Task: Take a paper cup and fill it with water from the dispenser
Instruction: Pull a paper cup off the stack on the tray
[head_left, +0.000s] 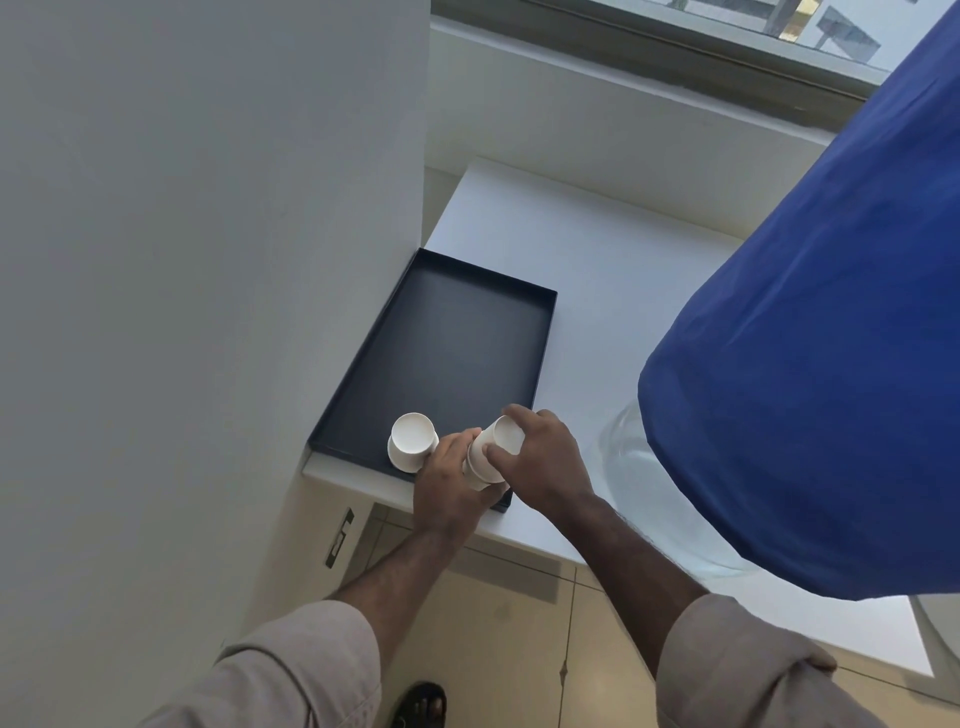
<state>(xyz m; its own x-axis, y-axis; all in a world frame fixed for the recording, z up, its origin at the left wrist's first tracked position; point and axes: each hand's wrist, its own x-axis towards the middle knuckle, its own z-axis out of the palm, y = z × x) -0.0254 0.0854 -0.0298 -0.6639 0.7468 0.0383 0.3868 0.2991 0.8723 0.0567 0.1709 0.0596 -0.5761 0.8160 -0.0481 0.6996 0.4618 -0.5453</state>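
A short stack of upturned white paper cups (491, 452) stands at the near edge of a black tray (457, 332). My left hand (452, 483) grips the lower part of the stack. My right hand (543, 457) pinches the top cup of the stack between thumb and fingers. A second upturned white cup (410, 441) rests on the tray just left of my left hand. The water dispenser's bottle (639, 457), under a blue cloth cover (810, 364), stands to the right; its taps are hidden.
The tray sits on a white counter (613, 270) against a white wall (208, 260) on the left. A window ledge runs along the back. Tiled floor and my sandalled foot (423, 704) show below the counter's near edge.
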